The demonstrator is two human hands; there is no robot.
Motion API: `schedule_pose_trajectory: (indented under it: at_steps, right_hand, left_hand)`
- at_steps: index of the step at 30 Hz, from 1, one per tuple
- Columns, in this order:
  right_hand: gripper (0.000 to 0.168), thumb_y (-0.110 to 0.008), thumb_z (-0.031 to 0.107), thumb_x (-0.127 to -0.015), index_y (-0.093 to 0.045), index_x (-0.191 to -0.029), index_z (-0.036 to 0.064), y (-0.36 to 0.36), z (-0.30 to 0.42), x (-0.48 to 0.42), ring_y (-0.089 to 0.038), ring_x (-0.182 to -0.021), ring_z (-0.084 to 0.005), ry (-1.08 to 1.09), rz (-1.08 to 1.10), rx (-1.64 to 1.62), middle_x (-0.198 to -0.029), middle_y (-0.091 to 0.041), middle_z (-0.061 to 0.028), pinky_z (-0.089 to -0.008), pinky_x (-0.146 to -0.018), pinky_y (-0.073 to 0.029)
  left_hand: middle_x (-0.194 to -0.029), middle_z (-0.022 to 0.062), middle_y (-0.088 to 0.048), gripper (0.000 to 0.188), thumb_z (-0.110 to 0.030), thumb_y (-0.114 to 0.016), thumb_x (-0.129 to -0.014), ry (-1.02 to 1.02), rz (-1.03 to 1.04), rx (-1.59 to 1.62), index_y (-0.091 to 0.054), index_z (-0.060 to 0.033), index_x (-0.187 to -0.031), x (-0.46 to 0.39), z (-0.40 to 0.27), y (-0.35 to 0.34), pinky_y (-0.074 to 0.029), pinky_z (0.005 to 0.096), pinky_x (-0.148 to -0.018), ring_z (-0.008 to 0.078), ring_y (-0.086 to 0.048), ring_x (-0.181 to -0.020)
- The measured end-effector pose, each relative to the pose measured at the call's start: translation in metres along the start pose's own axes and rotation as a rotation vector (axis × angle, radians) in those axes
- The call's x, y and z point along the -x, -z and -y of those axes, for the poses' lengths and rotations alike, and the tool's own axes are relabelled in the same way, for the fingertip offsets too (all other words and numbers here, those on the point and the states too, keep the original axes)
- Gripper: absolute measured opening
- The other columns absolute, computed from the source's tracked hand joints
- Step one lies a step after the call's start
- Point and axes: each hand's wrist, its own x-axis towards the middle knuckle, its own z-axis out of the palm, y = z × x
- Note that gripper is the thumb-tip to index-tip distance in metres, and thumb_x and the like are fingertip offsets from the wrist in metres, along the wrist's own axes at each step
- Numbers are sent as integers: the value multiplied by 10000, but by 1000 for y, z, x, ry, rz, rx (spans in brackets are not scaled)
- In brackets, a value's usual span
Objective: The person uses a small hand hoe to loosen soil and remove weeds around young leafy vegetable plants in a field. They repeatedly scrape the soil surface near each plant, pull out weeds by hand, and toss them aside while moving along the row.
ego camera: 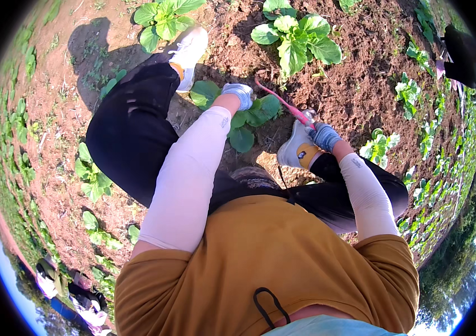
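Note:
My right hand, in a grey-blue knit glove, is closed around the thick end of a pink hand tool with a thin, curved tip. The tool points up and left over tilled reddish soil, beside my white shoe. My left hand, gloved alike, is at the middle of a broad-leaved green plant between my feet. Its fingers are curled downward and mostly hidden, so whether they grip something does not show. A larger leafy plant grows just beyond the tool's tip.
My white shoes stand on either side of the near plant. Another leafy plant grows by the left shoe's toe. Rows of similar plants run along both sides. A person in dark clothing is at the far right; other people are at the lower left.

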Motion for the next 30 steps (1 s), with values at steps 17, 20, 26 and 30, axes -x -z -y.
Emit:
schedule_pose_trajectory:
  at_steps: [17,20,26,30]
  right_hand:
    - [524,-416,491,-909,-579,-942,-6,48,99,-51,-539,-451,-209,-25,126,-550,-660,-566,-82,-370,-468,-458]
    - [561,-394,518,-904,-596,-969,-2,42,39,-61,-611,-625,-307,5,34,-133,-749,-622,-167,-389,-614,-487]
    - [507,-459,470,-894,-607,-960,-10,34,62,-39,-610,-824,-353,206,-112,-147,-841,-632,-222,-392,-756,-461]
    - [543,-467,486,-888,-593,-905,-42,65,106,-41,-584,-612,-226,39,198,-524,-689,-596,-128,-360,-612,-482]
  left_hand:
    - [-1191,43,-574,410,-420,-534,-814,86,220,-35,-573,-199,-1157,8,-4,-8,-366,468,-947,284,-533,-1111]
    - [-1182,35,-577,394,-434,-556,-804,78,224,3,-587,-207,-1124,-2,-2,-6,-347,490,-955,284,-534,-1106]
    - [-1290,85,-508,463,-394,-511,-839,60,361,59,-537,-141,-1226,-2,-2,7,-326,487,-1008,302,-488,-1177]
    - [-1268,82,-528,468,-409,-513,-828,13,314,72,-559,-128,-1199,2,6,11,-401,432,-954,293,-513,-1150]
